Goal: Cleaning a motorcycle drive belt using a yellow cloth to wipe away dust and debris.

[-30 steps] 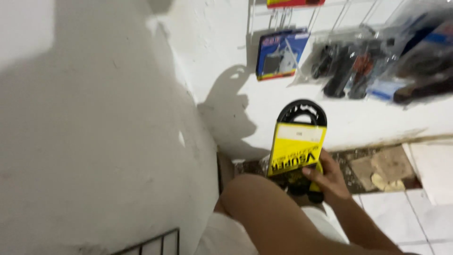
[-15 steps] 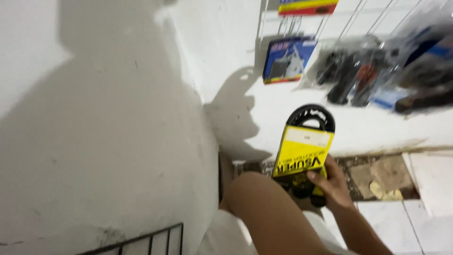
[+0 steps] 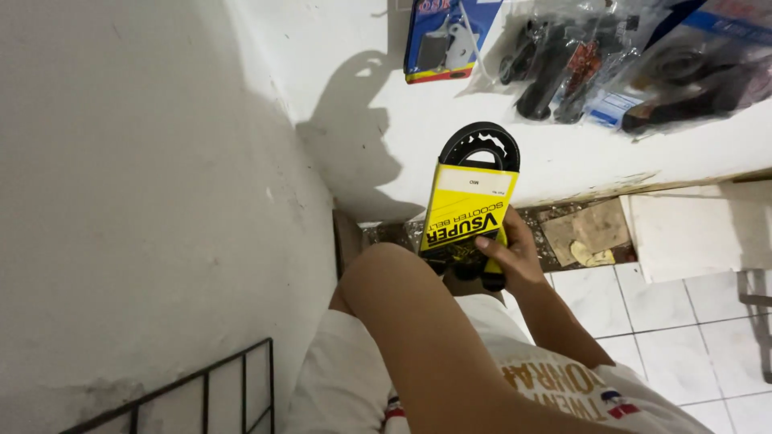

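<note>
My right hand (image 3: 508,259) grips the lower end of a black toothed drive belt in a yellow cardboard sleeve (image 3: 470,201). The belt stands upright and tilts slightly right, and its black loop (image 3: 482,138) sticks out of the sleeve's top. My thumb lies across the front of the sleeve. My forearm runs down to the right toward my printed shirt. A bare bent knee (image 3: 394,297) in white shorts sits just left of the hand and touches the package's lower edge. My left hand does not show anywhere.
A white wall (image 3: 145,201) fills the left. On the far wall hang a blue parts pack (image 3: 438,40) and clear bags of black parts (image 3: 563,68). A black wire rack (image 3: 209,386) is at bottom left. White floor tiles (image 3: 683,321) and a broken floor patch (image 3: 591,233) lie at right.
The belt stays in my right hand at much the same tilt. The view has dipped down, so the hanging packs now sit higher in the picture.
</note>
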